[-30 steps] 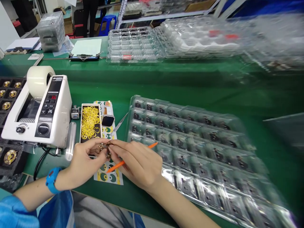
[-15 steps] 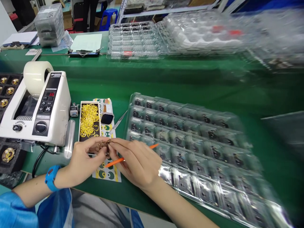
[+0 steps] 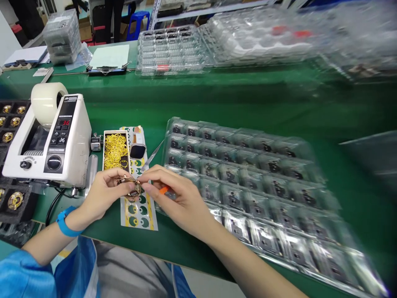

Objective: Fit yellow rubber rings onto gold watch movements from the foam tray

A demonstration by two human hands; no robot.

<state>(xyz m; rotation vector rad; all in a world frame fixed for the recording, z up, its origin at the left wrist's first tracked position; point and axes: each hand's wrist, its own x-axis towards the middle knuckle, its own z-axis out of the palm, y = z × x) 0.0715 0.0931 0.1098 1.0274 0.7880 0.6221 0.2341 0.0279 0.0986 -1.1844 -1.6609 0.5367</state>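
My left hand [image 3: 98, 195] is closed, pinching a small round gold-brown metal part [image 3: 134, 190] between thumb and fingers. On the part's right edge rest the thumb and index fingertips of my right hand [image 3: 182, 203]. An orange stick [image 3: 164, 190] is tucked in that hand, mostly hidden by the fingers. Just beyond the hands stands an open box of yellow rings [image 3: 115, 151]. Beneath them lies a sticker sheet [image 3: 151, 219] with yellow and green round shapes. Metal tweezers [image 3: 152, 155] lie by the sheet, near a smartwatch [image 3: 137, 151].
A white tape dispenser [image 3: 66, 140] stands left, beside black foam trays with round gold parts [image 3: 15, 200]. A small metal counter [image 3: 96, 142] sits by the box. Stacked clear plastic trays [image 3: 229, 174] fill the right. A clipboard [image 3: 108, 58] and more trays [image 3: 170, 51] line the back.
The round metal part has turned to show more of its face. My right hand's fingers have shifted to its right edge, and the orange stick is now mostly hidden. The view has shifted slightly.
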